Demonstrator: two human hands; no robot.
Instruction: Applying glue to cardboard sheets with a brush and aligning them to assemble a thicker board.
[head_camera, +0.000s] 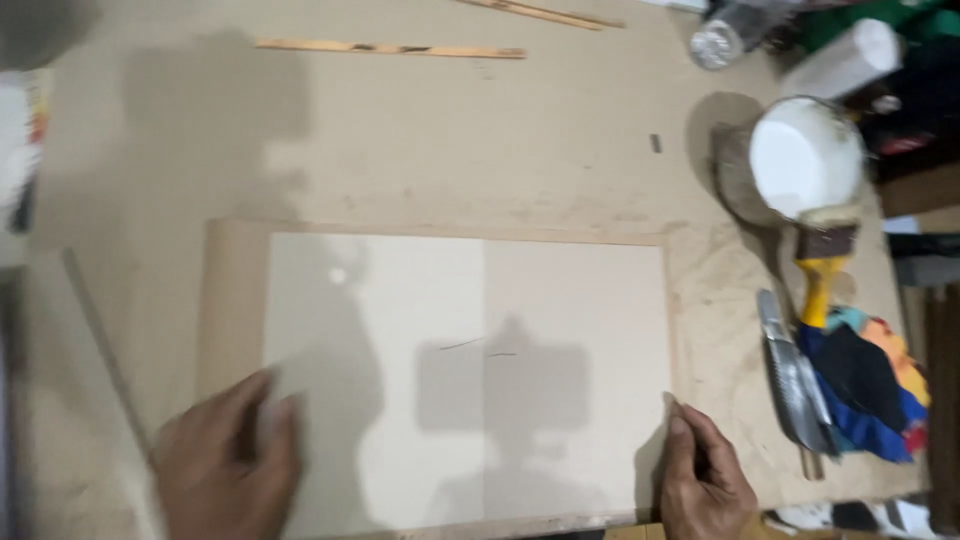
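Pale grey-white card, matte and smooth, makes up the large rectangular sheet, which lies flat on a slightly larger tan backing board; the board shows as a brown margin along the sheet's left, top and right edges. A faint vertical seam runs down the sheet's middle, with a couple of thin dark marks beside it.

The left hand rests on the sheet's lower left corner, fingers loosely spread and laid flat across the edge where card meets board — pressing on it, not gripping. It is blurred, so finer detail is lost. The right hand sits at the sheet's lower right corner, fingers held close together and curled slightly, their tips touching the sheet's right edge; nothing is clasped in it.

Everything lies on a dusty, scuffed beige worktable. Right of the sheet, well apart from it, stands a round tub of white paste, and a yellow-handled brush leans from its lower rim. Below the brush lies a grey metal blade beside a crumpled multicoloured rag. Above the sheet, a thin wooden strip lies across the table, with another further up.
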